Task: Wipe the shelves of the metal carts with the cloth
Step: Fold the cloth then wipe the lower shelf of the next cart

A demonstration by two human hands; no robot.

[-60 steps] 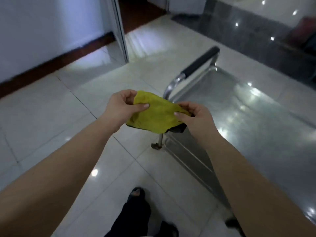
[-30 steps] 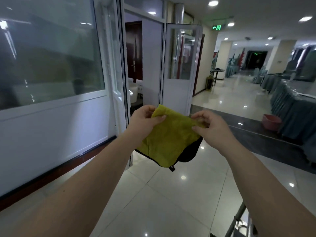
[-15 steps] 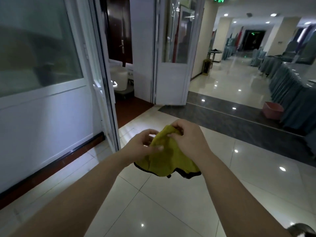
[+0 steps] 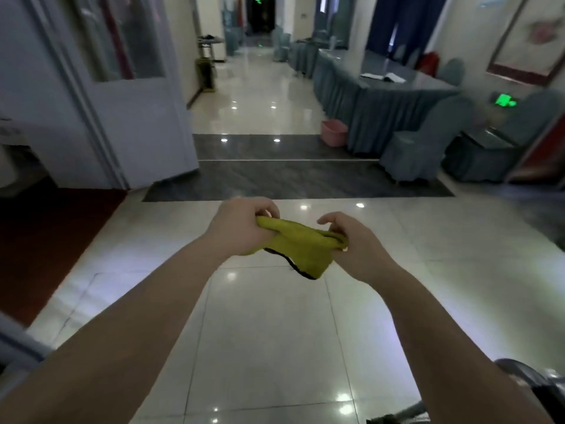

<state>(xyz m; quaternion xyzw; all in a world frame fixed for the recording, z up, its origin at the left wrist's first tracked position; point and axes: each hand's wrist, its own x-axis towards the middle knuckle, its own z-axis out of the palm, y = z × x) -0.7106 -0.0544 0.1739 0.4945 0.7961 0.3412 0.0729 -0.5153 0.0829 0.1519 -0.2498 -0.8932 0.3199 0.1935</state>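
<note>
Glossy pale floor tiles [image 4: 275,332] run from the person's feet to a dark grey strip and on down a long corridor, with white doors on the left and a draped desk [image 4: 382,99] with covered chairs on the right.

From the head view, the yellow cloth [image 4: 296,243], edged in black, is held in the air between both hands, well above the floor. The left hand [image 4: 241,228] has its fingers curled round one bunched end. The right hand [image 4: 351,243] pinches the other end between thumb and fingers, its remaining fingers loosely lifted. The middle of the cloth sags below.

No shelf is in sight. Only a dark rounded bar at the lower right edge, probably a cart handle [image 4: 526,381], shows, so wiping looks not yet begun.

The risk I see is the light pinch on the right: a tug from the left could pull that end free and drop it onto the floor. The head is also turned away from the cart, so walking into it is possible.

A pink basin [image 4: 334,132] sits on the floor beside the desk; its contents cannot be seen.
</note>
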